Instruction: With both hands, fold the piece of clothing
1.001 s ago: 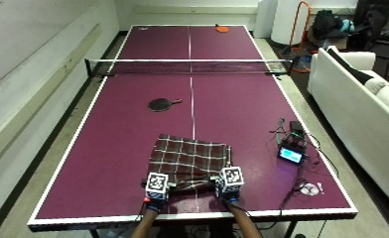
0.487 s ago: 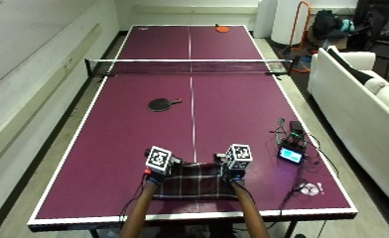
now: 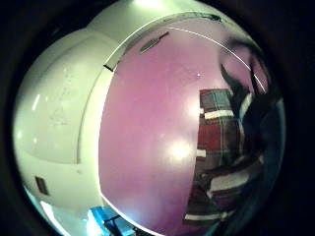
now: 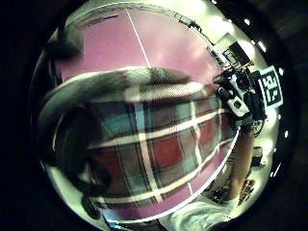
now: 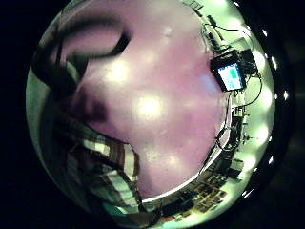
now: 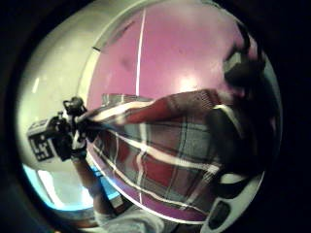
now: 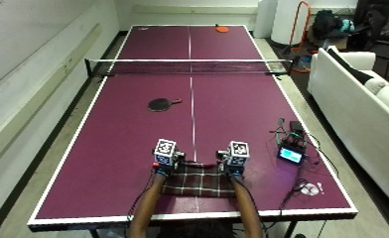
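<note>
Outside view: plaid garment point(image 7: 198, 181) shows no readable label.

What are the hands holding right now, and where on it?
Both hold the plaid cloth by its far folded edge: the left hand at the left corner, the right hand at the right corner, fingers pinching the fabric.

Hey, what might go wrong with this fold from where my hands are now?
1. Each hand, left hand and right hand, pinches a corner of the plaid cloth; a slipped corner would likely skew the fold.
2. The cloth lies near the table edge; dragging it back might pull it off.
</note>
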### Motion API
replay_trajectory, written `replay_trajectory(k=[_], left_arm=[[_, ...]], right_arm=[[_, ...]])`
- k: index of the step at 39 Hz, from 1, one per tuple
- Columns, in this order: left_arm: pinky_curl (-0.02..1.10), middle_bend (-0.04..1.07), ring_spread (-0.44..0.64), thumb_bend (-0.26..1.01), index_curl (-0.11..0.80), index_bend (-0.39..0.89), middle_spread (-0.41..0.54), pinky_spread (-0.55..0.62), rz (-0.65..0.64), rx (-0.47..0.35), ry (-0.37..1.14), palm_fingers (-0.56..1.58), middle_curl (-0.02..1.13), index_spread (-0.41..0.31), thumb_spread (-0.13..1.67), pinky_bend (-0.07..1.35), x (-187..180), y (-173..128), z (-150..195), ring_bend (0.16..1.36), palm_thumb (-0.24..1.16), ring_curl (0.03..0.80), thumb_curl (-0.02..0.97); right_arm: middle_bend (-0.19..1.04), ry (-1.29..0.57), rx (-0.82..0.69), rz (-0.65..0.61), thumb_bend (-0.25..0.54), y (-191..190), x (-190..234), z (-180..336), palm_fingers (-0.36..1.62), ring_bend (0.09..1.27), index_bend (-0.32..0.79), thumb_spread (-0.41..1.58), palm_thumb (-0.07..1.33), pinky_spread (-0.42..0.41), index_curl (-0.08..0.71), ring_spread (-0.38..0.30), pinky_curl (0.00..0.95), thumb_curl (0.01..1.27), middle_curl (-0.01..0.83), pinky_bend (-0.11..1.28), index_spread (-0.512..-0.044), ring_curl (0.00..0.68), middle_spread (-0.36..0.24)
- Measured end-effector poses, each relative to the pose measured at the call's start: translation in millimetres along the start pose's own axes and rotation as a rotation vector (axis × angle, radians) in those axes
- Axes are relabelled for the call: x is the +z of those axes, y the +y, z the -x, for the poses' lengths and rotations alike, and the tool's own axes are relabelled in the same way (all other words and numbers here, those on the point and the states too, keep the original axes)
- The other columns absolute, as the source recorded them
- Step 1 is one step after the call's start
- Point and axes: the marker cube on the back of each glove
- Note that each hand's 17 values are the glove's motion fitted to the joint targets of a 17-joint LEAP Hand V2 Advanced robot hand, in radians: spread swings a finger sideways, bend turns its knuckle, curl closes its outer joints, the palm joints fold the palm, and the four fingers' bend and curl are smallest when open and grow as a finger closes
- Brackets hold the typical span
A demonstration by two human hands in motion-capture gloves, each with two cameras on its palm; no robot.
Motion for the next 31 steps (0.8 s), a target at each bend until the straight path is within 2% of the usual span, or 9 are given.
replay_trajectory(k=[1,2,7,11,14,18,21,24,31], left_arm=[[0.56,0.73,-0.36,0.10,0.421,0.14,-0.370,-0.38,-0.027,0.001,-0.009,1.16,0.62,-0.319,1.41,0.70,-3,-3,2,1.01,0.55,0.522,0.223],[0.54,0.68,-0.33,0.05,0.344,-0.11,-0.340,-0.33,-0.065,0.004,-0.033,0.76,0.60,-0.225,1.40,0.66,-7,-7,5,1.00,0.45,0.514,0.197],[0.57,0.53,-0.24,-0.01,0.291,0.01,-0.242,-0.17,-0.171,-0.003,-0.164,0.36,0.59,-0.089,1.37,0.67,-18,7,18,0.96,0.35,0.521,0.177],[0.51,0.39,-0.17,-0.02,0.308,0.17,-0.182,-0.06,-0.118,0.035,-0.176,0.39,0.51,-0.092,1.35,0.61,-9,35,16,0.86,0.33,0.454,0.177],[0.46,0.32,-0.14,-0.02,0.333,0.24,-0.169,-0.01,0.113,0.052,-0.127,0.47,0.45,-0.123,1.33,0.53,11,69,10,0.77,0.32,0.398,0.179],[0.44,0.23,-0.07,-0.03,0.358,0.25,-0.131,0.10,0.390,0.061,-0.044,0.43,0.42,-0.134,1.32,0.48,35,95,6,0.69,0.28,0.370,0.175],[0.44,0.18,0.00,-0.03,0.372,0.25,-0.089,0.18,0.455,0.050,0.003,0.37,0.42,-0.133,1.32,0.47,46,97,3,0.66,0.23,0.367,0.166],[0.43,0.17,0.09,-0.04,0.375,0.22,-0.053,0.27,0.425,0.034,0.020,0.28,0.41,-0.121,1.36,0.45,52,91,-3,0.61,0.15,0.354,0.141],[0.39,0.16,0.19,-0.02,0.380,0.18,-0.015,0.37,0.461,0.037,0.021,0.28,0.37,-0.116,1.41,0.42,51,88,-45,0.57,0.03,0.315,0.115]], right_arm=[[0.75,-0.020,-0.001,-0.083,0.144,-5,-2,-1,1.23,0.95,0.20,1.44,0.82,-0.264,0.445,-0.211,0.478,0.20,0.600,0.64,-0.304,0.588,-0.202],[0.71,-0.034,0.002,-0.160,0.131,-9,-4,-2,0.92,0.83,0.16,1.42,0.82,-0.197,0.437,-0.215,0.458,0.20,0.578,0.56,-0.311,0.544,-0.210],[0.61,-0.005,0.136,-0.385,0.106,4,-7,-34,0.74,0.65,0.21,1.38,0.81,-0.053,0.468,-0.187,0.448,0.21,0.539,0.45,-0.322,0.511,-0.214],[0.48,-0.089,0.286,-0.174,0.080,26,52,-57,0.65,0.51,0.19,1.35,0.80,0.036,0.450,-0.135,0.410,0.22,0.487,0.43,-0.328,0.441,-0.193],[0.36,-0.068,0.399,-0.014,0.005,69,45,-59,0.50,0.50,0.10,1.30,0.69,0.109,0.426,-0.071,0.419,0.22,0.453,0.48,-0.306,0.433,-0.148],[0.27,-0.028,0.430,0.043,-0.024,96,31,-57,0.41,0.54,0.03,1.27,0.65,0.172,0.369,-0.014,0.416,0.23,0.422,0.53,-0.274,0.425,-0.083],[0.28,0.003,0.431,0.058,-0.023,95,38,-64,0.39,0.56,0.04,1.25,0.63,0.199,0.331,0.007,0.400,0.23,0.417,0.50,-0.260,0.415,-0.055],[0.40,0.027,0.441,0.009,0.009,87,39,-76,0.39,0.61,0.06,1.26,0.70,0.203,0.307,-0.021,0.354,0.25,0.442,0.30,-0.250,0.417,-0.060],[0.66,-0.049,0.509,-0.025,0.057,78,23,-95,0.67,0.80,0.08,1.23,0.85,0.189,0.262,-0.134,0.217,0.29,0.495,0.04,-0.263,0.426,-0.172]])
